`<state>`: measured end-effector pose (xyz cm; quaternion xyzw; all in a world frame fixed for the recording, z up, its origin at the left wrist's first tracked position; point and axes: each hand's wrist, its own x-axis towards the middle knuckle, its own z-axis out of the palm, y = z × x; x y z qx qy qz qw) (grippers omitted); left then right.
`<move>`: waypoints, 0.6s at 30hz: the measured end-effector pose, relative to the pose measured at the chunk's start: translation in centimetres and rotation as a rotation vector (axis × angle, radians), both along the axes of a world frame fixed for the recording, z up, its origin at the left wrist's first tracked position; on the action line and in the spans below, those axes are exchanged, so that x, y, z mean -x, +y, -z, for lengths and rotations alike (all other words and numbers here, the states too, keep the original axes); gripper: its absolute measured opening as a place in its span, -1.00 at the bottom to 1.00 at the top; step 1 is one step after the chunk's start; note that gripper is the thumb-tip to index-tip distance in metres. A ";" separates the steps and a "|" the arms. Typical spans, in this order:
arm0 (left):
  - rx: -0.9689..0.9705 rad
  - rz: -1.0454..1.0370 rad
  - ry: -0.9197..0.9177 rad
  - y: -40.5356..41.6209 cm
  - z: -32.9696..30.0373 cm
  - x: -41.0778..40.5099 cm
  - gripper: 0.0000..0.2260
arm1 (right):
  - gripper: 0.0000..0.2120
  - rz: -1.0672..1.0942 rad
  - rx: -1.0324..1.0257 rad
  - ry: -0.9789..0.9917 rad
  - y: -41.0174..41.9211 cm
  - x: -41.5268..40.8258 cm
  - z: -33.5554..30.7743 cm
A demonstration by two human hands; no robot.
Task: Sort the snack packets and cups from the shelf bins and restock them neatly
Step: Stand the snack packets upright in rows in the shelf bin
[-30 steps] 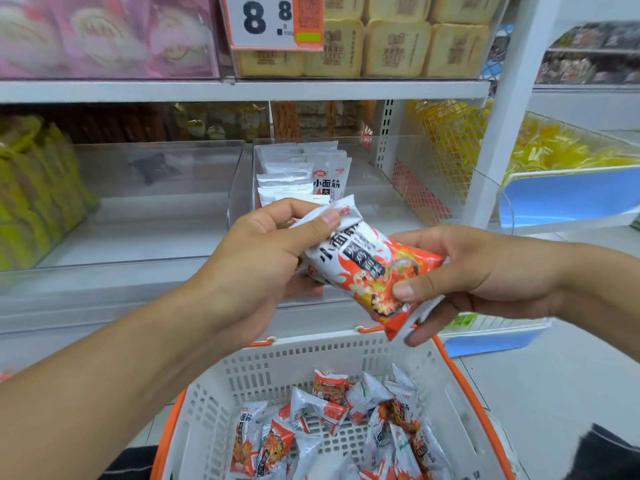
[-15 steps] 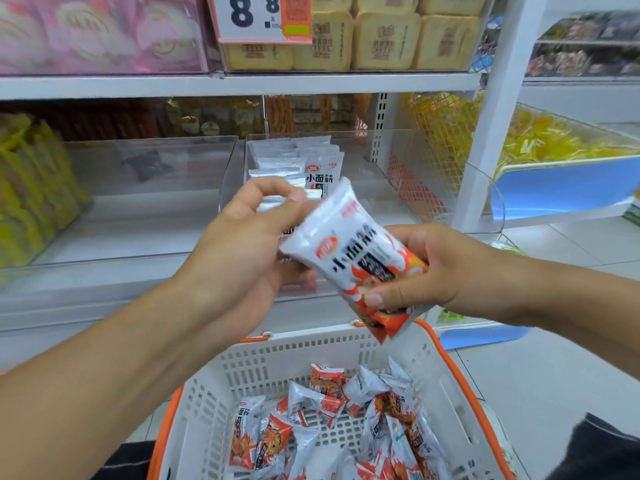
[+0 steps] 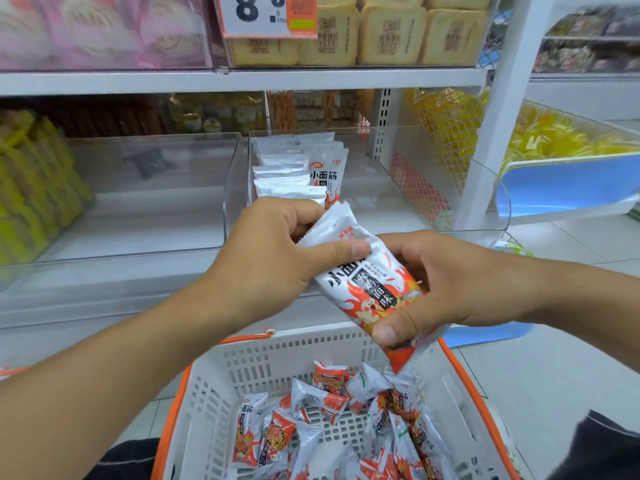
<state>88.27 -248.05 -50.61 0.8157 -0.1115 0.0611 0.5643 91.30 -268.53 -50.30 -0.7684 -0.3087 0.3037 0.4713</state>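
A white metal shelf board (image 3: 242,81) runs across at twelve o'clock, with a white upright post (image 3: 491,126) rising at two o'clock. A price sign (image 3: 266,13) hangs from the tier above. Pale tiled floor (image 3: 554,368) spreads at four o'clock. A further shelving unit (image 3: 588,57), blurred, stands at one o'clock. The light is even and bright.

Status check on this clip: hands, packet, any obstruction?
Left hand and right hand both pinching one white-and-orange foil snack packet. Held above white plastic basket, before clear acrylic bin. Nothing blocking the bin.
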 end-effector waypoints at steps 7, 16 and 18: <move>-0.222 -0.237 -0.365 1.5 -1.3 -1.4 -0.59 | -0.80 0.275 -0.190 -0.030 0.2 -1.5 -1.7; -1.162 -0.231 -0.313 5.3 0.4 -4.9 -0.51 | -0.80 0.558 -0.158 0.189 2.9 -14.1 -1.4; -1.160 -0.240 -0.321 5.5 0.4 -4.9 -0.49 | -0.70 0.596 -0.043 0.135 4.8 -16.0 -0.2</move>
